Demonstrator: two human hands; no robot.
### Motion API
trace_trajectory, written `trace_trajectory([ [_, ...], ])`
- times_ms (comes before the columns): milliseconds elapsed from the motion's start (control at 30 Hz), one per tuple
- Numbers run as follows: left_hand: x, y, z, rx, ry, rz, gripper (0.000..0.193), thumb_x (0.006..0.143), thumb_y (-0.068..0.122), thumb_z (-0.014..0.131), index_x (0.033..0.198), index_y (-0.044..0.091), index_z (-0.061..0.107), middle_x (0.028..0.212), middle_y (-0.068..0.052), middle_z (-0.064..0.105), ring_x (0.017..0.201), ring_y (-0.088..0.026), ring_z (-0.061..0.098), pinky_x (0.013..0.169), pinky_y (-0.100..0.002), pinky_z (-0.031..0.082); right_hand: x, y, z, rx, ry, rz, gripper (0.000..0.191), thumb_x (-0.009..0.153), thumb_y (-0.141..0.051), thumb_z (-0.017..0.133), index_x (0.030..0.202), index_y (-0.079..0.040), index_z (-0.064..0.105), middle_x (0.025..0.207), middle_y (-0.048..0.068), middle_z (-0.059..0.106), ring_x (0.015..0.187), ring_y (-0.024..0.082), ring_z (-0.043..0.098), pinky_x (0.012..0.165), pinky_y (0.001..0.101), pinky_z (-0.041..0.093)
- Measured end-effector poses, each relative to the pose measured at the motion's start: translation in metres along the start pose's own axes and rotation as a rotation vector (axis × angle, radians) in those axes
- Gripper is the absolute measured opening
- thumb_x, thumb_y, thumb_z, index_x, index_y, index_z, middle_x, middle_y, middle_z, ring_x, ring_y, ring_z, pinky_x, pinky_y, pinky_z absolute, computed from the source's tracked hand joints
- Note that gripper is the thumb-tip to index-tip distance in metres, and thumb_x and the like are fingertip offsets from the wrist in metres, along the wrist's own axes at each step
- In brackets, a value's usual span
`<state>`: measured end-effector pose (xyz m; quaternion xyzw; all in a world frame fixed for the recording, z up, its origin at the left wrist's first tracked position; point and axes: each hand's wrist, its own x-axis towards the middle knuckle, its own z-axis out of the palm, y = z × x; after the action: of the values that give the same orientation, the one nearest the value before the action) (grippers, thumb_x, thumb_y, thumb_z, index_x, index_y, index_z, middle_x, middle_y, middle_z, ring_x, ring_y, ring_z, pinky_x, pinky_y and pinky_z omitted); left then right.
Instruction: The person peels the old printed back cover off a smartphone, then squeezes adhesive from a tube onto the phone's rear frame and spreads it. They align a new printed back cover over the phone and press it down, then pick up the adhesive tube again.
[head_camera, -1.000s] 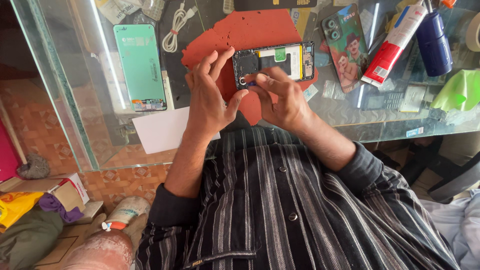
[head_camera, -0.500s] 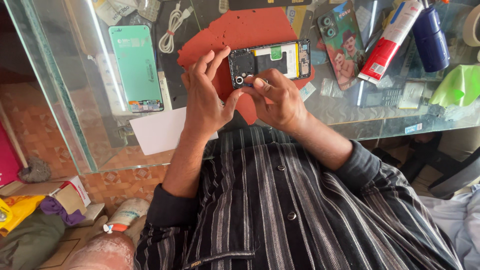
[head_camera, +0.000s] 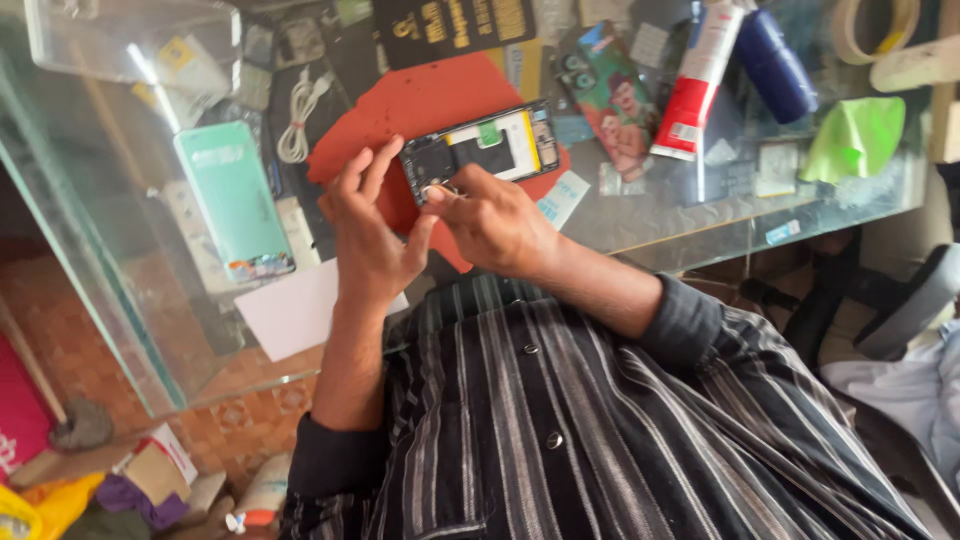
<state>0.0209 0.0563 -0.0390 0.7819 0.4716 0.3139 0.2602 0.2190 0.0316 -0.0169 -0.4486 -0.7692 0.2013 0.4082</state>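
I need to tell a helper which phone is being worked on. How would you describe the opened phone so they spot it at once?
Start at the glass counter and find the red mat near its middle. On that mat, at both hands' fingertips, lies the opened phone. Unlike the mint-green phone further left, its back is off, showing dark parts and a pale yellow patch.

Dark striped shirt (head_camera: 560, 420) — buttons, rolled sleeves

glass table (head_camera: 700, 215) carries red mat (head_camera: 420, 105), green cloth (head_camera: 860, 140), perhaps a tube (head_camera: 695, 80).
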Motion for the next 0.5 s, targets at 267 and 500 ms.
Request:
trace_trajectory([
  [267,0.000,0.000,-0.003,-0.070,-0.005,0.002,0.083,0.093,0.027,0.085,0.149,0.003,0.028,0.157,-0.012,0.055,0.142,-0.030,0.048,0.120,-0.044,0.025,-0.027,0.067,-0.100,-0.298,0.253,0.458,0.041,0.084,0.014,0.070,0.120,-0.005,0.061,0.105,0.012,0.070,0.096,0.027,0.072,0.085,0.0359,0.058],
  [500,0.003,0.001,-0.004,-0.017,-0.007,0.032,0.085,0.088,0.021,0.089,0.146,0.004,0.030,0.154,-0.014,0.058,0.136,-0.031,0.047,0.118,-0.046,0.026,-0.059,0.120,-0.234,-1.064,0.272,0.457,0.025,0.088,0.011,0.062,0.109,-0.002,0.061,0.111,0.014,0.068,0.112,0.038,0.060,0.099,0.0532,0.042],
])
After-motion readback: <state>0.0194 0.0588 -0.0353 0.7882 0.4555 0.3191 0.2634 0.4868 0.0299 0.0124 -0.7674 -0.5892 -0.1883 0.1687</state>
